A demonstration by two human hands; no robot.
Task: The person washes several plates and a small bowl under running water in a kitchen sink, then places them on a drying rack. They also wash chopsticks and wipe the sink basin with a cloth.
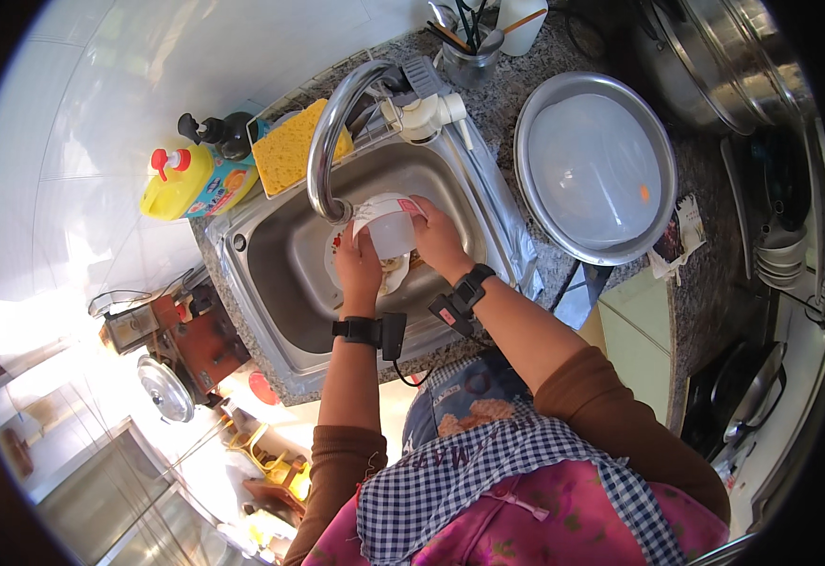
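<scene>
Over the stainless steel sink (278, 283), both my hands grip a white bowl (393, 237) with a red mark on its side. The bowl is tilted, just beside the outlet of the chrome faucet (322, 163). My left hand (357, 272) holds its left side, thumb on the wall. On the right side, my right hand (441, 237) has hold of the rim. Below the bowl lies a white dish (335, 258) with a red pattern, partly hidden by my hands and the bowl. Whether water is running cannot be made out.
A yellow sponge (289, 152) rests at the sink's back edge, near a yellow detergent bottle (197, 185) and a dark pump bottle (232, 134). Right of the sink stands a large metal basin (667, 170). A glass jar (470, 67) of utensils and a steel steamer pot (723, 64) stand farther back.
</scene>
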